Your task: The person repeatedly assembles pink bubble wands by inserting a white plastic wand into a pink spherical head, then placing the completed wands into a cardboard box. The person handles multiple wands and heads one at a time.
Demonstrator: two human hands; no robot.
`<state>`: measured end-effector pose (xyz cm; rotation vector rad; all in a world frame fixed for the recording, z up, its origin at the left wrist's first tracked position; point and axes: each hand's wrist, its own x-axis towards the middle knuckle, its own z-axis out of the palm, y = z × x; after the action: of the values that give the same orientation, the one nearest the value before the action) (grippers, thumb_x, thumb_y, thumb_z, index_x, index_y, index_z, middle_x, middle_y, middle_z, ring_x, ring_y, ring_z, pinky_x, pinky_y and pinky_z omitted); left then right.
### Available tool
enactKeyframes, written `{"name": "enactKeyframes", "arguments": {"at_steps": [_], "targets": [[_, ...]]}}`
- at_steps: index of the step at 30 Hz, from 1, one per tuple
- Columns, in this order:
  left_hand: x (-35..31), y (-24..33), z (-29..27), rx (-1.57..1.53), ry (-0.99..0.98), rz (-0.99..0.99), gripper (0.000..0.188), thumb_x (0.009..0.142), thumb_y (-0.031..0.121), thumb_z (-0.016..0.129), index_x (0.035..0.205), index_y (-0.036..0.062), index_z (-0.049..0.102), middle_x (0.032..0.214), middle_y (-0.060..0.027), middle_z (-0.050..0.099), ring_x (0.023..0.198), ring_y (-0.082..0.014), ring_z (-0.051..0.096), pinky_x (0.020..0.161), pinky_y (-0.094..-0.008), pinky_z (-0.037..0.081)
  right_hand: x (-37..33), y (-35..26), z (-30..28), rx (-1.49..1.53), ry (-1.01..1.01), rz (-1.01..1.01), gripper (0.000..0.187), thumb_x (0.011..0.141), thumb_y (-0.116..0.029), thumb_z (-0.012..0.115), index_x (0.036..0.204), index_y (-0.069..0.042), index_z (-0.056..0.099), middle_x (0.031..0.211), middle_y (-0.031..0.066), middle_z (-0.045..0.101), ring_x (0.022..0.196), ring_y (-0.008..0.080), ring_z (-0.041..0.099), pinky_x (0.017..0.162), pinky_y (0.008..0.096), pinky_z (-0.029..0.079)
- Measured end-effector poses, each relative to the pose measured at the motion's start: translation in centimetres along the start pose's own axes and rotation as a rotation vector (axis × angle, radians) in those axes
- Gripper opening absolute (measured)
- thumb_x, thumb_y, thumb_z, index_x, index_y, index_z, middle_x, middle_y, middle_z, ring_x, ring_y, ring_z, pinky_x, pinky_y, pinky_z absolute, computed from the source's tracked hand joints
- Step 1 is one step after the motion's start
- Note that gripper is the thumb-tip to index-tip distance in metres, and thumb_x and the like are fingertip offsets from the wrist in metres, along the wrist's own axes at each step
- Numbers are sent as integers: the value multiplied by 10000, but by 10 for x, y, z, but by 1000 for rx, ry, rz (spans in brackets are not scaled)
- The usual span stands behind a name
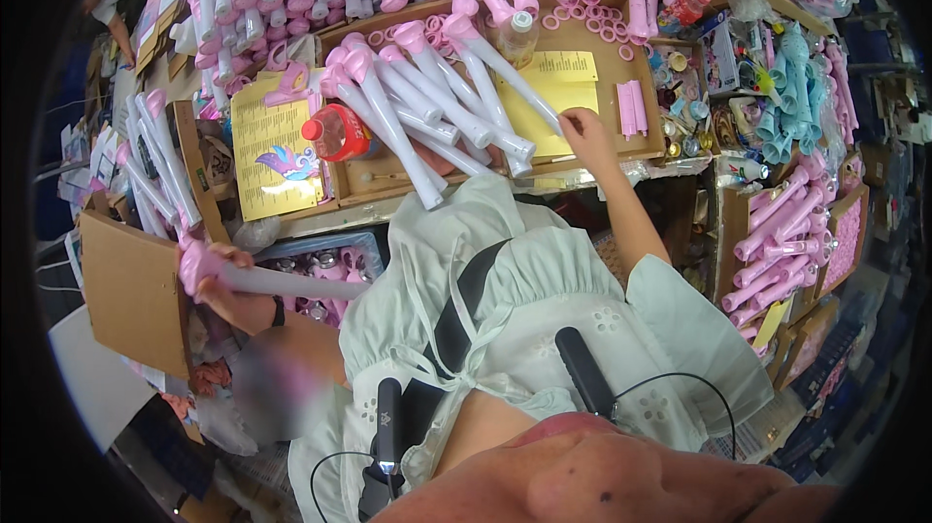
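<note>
Beside the cardboard box (136,295), the left hand (228,298) gripped a pink-headed wand (282,280); the right hand (587,139) pinched the tip of a second wand (515,76), seemingly picking up, which called for clearing the pile (383,125).

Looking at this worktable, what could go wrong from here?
The wand that the right hand pinches by its end passes close to the clear bottle; a sideways swing might knock it.

In the pile of wands, one end reaches the front edge of the cardboard tray, so it might slide off.

The red bottle stands beside that pile; rolling wands could tip it.
</note>
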<state>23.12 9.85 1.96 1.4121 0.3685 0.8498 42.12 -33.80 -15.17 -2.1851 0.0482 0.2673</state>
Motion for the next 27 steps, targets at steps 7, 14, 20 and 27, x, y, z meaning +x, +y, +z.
{"name": "enactKeyframes", "arguments": {"at_steps": [7,14,20,27], "targets": [[-28,-22,74,-11,-259,-596,552,890,326,554,1344,103,331,860,-62,562,655,-126,528,528,-226,443,-68,66,30,-483,-339,-463,186,768,-196,607,892,-60,638,829,135,614,779,322,596,687,408,476],[-28,-29,122,-136,-813,-782,576,846,60,585,1340,86,289,941,-56,542,669,-105,538,588,-246,464,-85,115,67,-663,-87,-684,414,673,-181,687,1069,-101,600,1042,33,565,976,218,521,832,381,409],[-22,-14,128,-233,-922,-810,504,838,109,568,1278,56,328,878,-156,594,497,-144,545,457,-255,449,-83,113,41,-584,-158,-660,208,744,-130,616,945,-76,633,935,70,612,816,277,571,750,414,447],[-37,-14,105,-514,-700,-826,598,790,228,624,1296,56,356,828,-149,576,446,-152,521,389,-244,416,-98,-5,-15,99,112,-195,66,854,-27,536,903,14,550,767,82,546,673,152,540,588,263,431]]}}
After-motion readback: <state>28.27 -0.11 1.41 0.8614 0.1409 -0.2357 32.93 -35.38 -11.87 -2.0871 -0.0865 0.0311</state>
